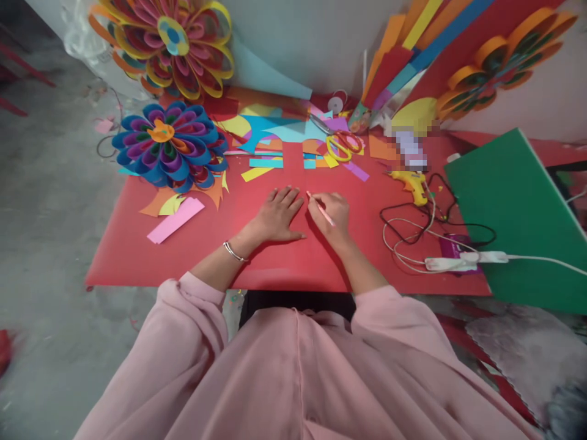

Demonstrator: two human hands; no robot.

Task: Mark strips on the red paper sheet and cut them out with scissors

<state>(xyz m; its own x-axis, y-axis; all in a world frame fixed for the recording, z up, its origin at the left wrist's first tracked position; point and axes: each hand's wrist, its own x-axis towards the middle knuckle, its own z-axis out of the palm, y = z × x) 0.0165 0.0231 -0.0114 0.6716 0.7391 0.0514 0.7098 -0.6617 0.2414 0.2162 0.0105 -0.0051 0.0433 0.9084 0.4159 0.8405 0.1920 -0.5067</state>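
Observation:
My left hand (278, 215) lies flat with its fingers spread, pressing on red paper that blends into the red table. A bracelet circles that wrist. My right hand (333, 214) grips a slim pink pencil (326, 216), or a pen of that shape, its tip pointing up and left beside my left fingertips. A red paper strip (293, 157) runs away from my hands over several coloured offcuts. Scissors (339, 145) with yellow and red handles rest among the scraps beyond my right hand. Pink paper strips (176, 221) lie to the left.
A blue-purple paper flower (169, 146) and a larger multicoloured one (173, 35) stand at left. At right are a yellow glue gun (415, 184), tangled cords, a white power strip (452, 263) and a green board (518, 220). Rolled paper strips (389, 67) stand at the back.

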